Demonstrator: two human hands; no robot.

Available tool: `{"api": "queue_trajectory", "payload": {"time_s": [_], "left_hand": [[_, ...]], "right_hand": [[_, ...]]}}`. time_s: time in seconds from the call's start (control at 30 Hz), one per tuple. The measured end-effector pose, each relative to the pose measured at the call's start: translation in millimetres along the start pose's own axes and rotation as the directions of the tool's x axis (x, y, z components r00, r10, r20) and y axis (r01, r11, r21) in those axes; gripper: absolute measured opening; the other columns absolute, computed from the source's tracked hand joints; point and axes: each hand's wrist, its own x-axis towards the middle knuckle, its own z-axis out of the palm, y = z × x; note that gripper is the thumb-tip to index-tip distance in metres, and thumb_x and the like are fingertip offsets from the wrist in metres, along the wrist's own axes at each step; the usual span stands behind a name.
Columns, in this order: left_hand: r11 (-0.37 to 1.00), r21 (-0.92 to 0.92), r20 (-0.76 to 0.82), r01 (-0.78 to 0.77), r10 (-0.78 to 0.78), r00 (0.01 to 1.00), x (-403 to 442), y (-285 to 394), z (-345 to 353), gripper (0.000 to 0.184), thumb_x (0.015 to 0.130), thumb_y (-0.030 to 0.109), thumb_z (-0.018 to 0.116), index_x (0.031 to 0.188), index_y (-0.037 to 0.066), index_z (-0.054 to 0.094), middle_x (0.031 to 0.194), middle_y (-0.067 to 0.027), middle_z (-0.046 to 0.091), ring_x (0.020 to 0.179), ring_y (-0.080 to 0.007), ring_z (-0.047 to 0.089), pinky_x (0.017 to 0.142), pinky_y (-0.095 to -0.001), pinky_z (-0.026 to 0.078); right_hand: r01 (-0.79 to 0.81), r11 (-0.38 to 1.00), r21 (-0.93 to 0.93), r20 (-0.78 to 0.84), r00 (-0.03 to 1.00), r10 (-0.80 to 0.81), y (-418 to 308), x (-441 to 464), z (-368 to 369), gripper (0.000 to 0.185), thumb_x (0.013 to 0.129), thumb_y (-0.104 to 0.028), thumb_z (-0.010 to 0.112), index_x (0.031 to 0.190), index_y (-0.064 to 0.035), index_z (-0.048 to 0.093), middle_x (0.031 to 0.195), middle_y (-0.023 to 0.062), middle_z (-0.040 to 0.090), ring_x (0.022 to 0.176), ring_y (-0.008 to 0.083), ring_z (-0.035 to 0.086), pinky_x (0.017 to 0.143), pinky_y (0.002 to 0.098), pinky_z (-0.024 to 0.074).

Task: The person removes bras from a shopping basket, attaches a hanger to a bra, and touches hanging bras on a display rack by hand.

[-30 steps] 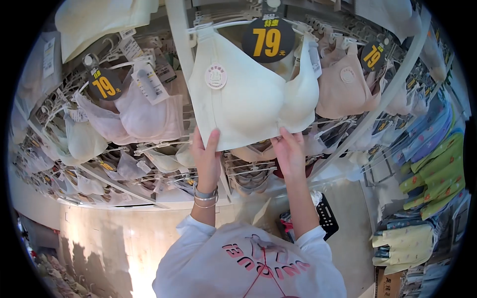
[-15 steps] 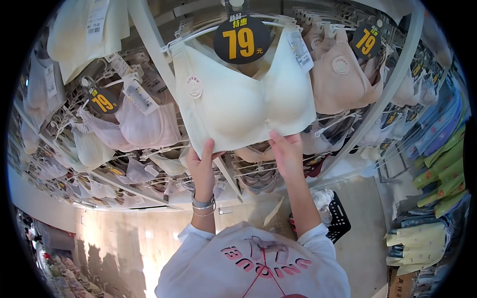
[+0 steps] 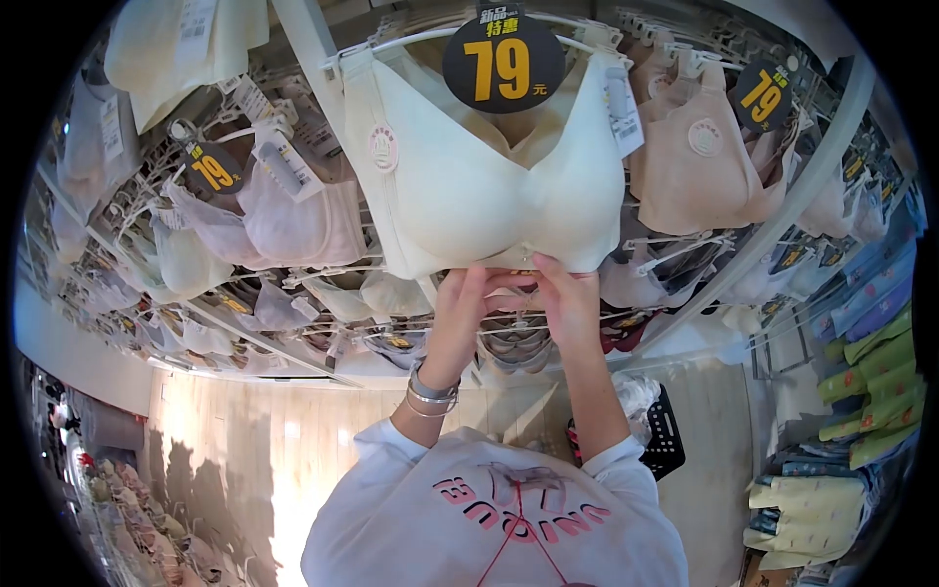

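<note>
A white bra (image 3: 489, 210) hangs from a white hanger on the rack, facing me. My left hand (image 3: 458, 311) is closed at its bottom edge near the middle, its fingers reaching inward behind the hem. Close beside it, my right hand (image 3: 569, 298) pinches the same hem, thumb in front and the other fingers mostly hidden. A round black price tag (image 3: 504, 61) reading 79 covers the hanger's centre. On the bra's right strap hangs a white label (image 3: 621, 112), and a round pale sticker (image 3: 382, 148) is on its left side.
A beige bra (image 3: 699, 161) hangs to the right and a pale lilac bra (image 3: 298, 220) to the left, amid several crowded rows. White metal uprights (image 3: 822, 201) divide the rack. A black basket (image 3: 665, 438) stands on the floor; folded-over green garments (image 3: 871, 377) hang far right.
My left hand has moved right along the hem, from the bra's left corner to near the middle, close to my right hand. The view has shifted slightly.
</note>
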Motion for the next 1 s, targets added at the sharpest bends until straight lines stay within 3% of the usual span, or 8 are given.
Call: {"api": "queue_trajectory", "payload": {"time_s": [0.1,0.3,0.4,0.5,0.7,0.8,0.9,1.0], "left_hand": [[0.996,0.055,-0.059,0.065,-0.062,0.996,10,7,10,0.044,0.097,0.035,0.047,0.119,-0.003,0.048,0.107,-0.0141,0.062,0.095,-0.0260,0.066,0.073,-0.0320,0.055],[0.955,-0.267,-0.081,0.127,-0.153,0.985,30,-7,-3,0.024,0.091,0.013,0.048,0.109,-0.002,0.052,0.102,-0.0125,0.062,0.088,-0.0243,0.066,0.070,-0.0315,0.056],[0.965,-0.253,-0.189,0.069,-0.119,0.975,29,-9,-2,0.020,0.089,0.007,0.050,0.106,-0.003,0.055,0.101,-0.0118,0.063,0.087,-0.0239,0.066,0.071,-0.0312,0.055],[0.959,-0.282,-0.187,-0.016,-0.039,0.982,29,-7,-3,0.017,0.088,0.003,0.051,0.103,-0.004,0.058,0.097,-0.0102,0.064,0.087,-0.0230,0.066,0.074,-0.0307,0.055],[0.991,-0.089,-0.187,-0.100,0.082,0.979,24,-20,-16,0.017,0.091,0.005,0.056,0.104,-0.005,0.060,0.095,-0.0092,0.065,0.090,-0.0180,0.064,0.080,-0.0298,0.053],[0.987,-0.122,-0.219,-0.106,0.077,0.973,22,-24,-12,0.019,0.090,0.006,0.058,0.106,-0.005,0.060,0.100,-0.0098,0.066,0.089,-0.0162,0.064,0.081,-0.0289,0.052],[0.986,-0.115,-0.230,-0.119,0.091,0.969,23,-30,-16,0.020,0.090,0.004,0.057,0.108,-0.004,0.061,0.102,-0.0094,0.066,0.089,-0.0157,0.063,0.081,-0.0277,0.051],[0.993,-0.042,-0.174,-0.114,0.105,0.979,22,-32,-17,0.022,0.091,0.008,0.056,0.109,-0.004,0.060,0.101,-0.0092,0.066,0.091,-0.0161,0.063,0.079,-0.0277,0.051]], "right_hand": [[-0.021,1.000,0.022,-0.017,1.000,0.022,2,4,-4,0.031,0.082,0.005,0.063,0.112,-0.0003,0.059,0.106,0.0070,0.064,0.097,0.0159,0.061,0.088,0.0303,0.0479],[-0.021,0.999,-0.030,-0.027,0.999,0.021,9,7,-6,0.026,0.084,0.002,0.062,0.110,-0.0004,0.060,0.105,0.0067,0.064,0.095,0.0157,0.061,0.086,0.0311,0.0475],[0.001,0.998,-0.057,-0.011,1.000,-0.001,14,9,-6,0.023,0.086,0.000,0.061,0.108,-0.0011,0.061,0.104,0.0063,0.064,0.094,0.0152,0.061,0.085,0.0313,0.0471],[-0.033,0.998,-0.044,0.015,0.999,0.034,19,9,-4,0.025,0.087,-0.003,0.061,0.112,-0.0005,0.059,0.102,0.0068,0.064,0.094,0.0151,0.061,0.085,0.0321,0.0470],[-0.055,0.988,-0.146,-0.019,0.998,0.052,32,4,19,0.040,0.085,-0.006,0.066,0.120,0.0021,0.050,0.113,0.0079,0.060,0.105,0.0156,0.057,0.091,0.0304,0.0439],[0.002,0.983,-0.182,-0.124,0.992,-0.025,41,3,30,0.043,0.084,-0.006,0.067,0.122,0.0019,0.047,0.118,0.0077,0.058,0.110,0.0155,0.054,0.093,0.0293,0.0423],[0.033,0.977,-0.211,-0.107,0.993,-0.056,44,4,34,0.046,0.085,-0.006,0.067,0.124,0.0021,0.045,0.118,0.0078,0.058,0.107,0.0151,0.055,0.092,0.0292,0.0431],[0.085,0.970,-0.227,-0.178,0.976,-0.127,41,2,41,0.040,0.088,-0.008,0.062,0.124,0.0007,0.047,0.115,0.0094,0.060,0.101,0.0144,0.059,0.082,0.0281,0.0472]]}}
